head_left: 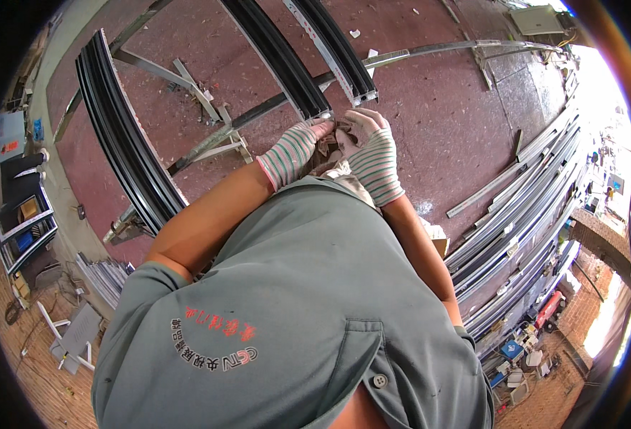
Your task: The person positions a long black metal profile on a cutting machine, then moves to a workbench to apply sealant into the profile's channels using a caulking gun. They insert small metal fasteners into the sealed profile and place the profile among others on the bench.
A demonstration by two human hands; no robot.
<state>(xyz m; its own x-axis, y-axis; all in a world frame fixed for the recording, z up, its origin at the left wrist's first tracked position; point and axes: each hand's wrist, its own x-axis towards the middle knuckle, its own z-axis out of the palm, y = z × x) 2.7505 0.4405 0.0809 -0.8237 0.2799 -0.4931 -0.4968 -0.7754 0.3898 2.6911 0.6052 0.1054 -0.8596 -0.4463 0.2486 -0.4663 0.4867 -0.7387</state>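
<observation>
Both hands wear white knitted gloves with green stripes and meet in front of my waist. My left hand [294, 151] has its fingers pressed together at the near end of a long black profile [276, 53]. What those fingers pinch, if anything, is too small to make out. My right hand [374, 154] is bent beside it, with thumb and fingers apart, just below the end of a second black profile [337, 53]. Between the hands lies a bunch of small brownish pieces [328, 145], partly hidden by the gloves. Pale cloth [348, 174] shows under the right wrist.
A third black profile [126, 136] lies at the left across a metal rail [251, 111] of the support frame. Many grey metal lengths [515, 214] are stacked at the right. A white-legged stand [76, 336] is at lower left; tools and boxes [519, 350] lie at lower right.
</observation>
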